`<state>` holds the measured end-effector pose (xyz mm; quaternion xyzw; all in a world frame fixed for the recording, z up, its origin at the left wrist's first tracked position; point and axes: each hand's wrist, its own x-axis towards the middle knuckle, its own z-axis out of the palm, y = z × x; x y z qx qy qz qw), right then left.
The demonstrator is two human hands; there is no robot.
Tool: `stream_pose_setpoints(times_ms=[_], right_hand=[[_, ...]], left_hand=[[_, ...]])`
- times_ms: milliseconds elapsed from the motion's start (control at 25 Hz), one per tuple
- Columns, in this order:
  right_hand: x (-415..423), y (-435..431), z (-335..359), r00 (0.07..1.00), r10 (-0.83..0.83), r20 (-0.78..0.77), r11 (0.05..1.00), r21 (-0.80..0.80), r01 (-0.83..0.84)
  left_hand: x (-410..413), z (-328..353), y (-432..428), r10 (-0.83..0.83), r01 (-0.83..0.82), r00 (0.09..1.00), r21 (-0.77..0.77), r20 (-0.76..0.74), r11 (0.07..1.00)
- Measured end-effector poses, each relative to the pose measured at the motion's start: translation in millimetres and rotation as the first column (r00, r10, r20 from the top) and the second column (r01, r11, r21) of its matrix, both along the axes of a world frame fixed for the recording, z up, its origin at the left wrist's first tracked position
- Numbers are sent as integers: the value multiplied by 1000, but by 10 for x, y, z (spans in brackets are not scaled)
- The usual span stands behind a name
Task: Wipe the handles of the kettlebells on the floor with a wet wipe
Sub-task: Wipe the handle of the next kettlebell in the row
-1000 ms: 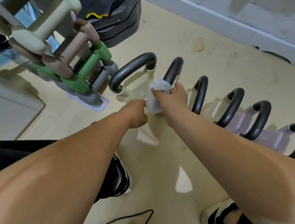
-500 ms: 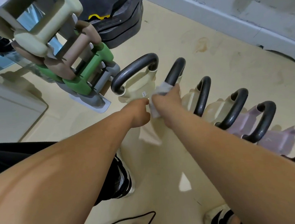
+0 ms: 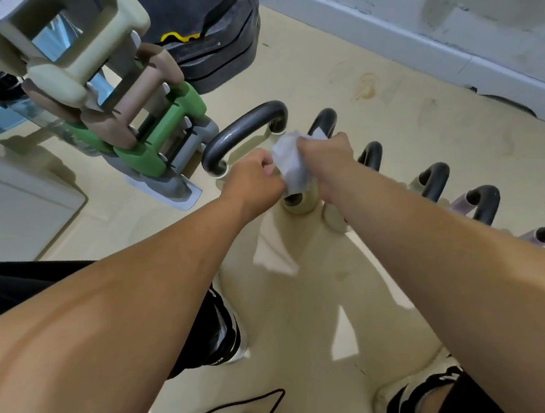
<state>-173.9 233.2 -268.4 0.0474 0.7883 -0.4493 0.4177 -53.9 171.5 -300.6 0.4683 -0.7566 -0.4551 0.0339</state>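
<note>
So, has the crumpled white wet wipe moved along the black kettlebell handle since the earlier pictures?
Yes. The wet wipe, gripped by the right hand, now bunches lower on the second handle, toward its near base.

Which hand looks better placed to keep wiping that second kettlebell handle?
The right hand. It is closed around the wipe, pressed on the second handle. The left hand only pinches the wipe's near edge beside it, off the handle.

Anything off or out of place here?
Mostly tidy. First kettlebell is turned sideways to the row. Floor has a brown stain, and a loose black cord lies near the feet.
</note>
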Motion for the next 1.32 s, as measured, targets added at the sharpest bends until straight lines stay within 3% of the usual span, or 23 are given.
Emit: stream_pose_setpoints(times_ms=[120,280,480,560,640,720,840,1040,1160,1320], right_hand=[[-18,64,-31,997,36,74,998,-57,-31],[-36,134,-28,998,-19,55,999,-41,21],[-235,284,4,1000,-19,-7,1000,11,19],[-232,232,46,988,53,-148,998,50,-46],[-249,131,86,961,74,-267,997,20,-71],[-335,63,186,963,-1,-268,998,-63,-16],[-555,43,292,969,-112,-222,978,-198,68],[-692,100,61,860,276,-430,955,22,-296],[-770,146,55,825,385,-414,919,92,-383],[-891,154,74,765,506,-399,861,180,-476]], left_hand=[[-144,49,23,135,-111,980,159,-146,981],[-218,-22,37,237,-211,967,235,-90,949],[-198,109,-143,331,-328,943,-72,28,942],[-294,233,-46,286,-279,958,-159,20,947],[-458,277,153,120,-114,992,-130,38,985],[-591,224,351,-75,79,993,-41,94,996],[-655,108,370,-97,90,978,46,187,995],[-815,183,148,-146,144,989,190,-3,971],[-966,212,20,-153,168,985,301,-74,939],[-1056,287,2,-202,234,968,241,-149,942]])
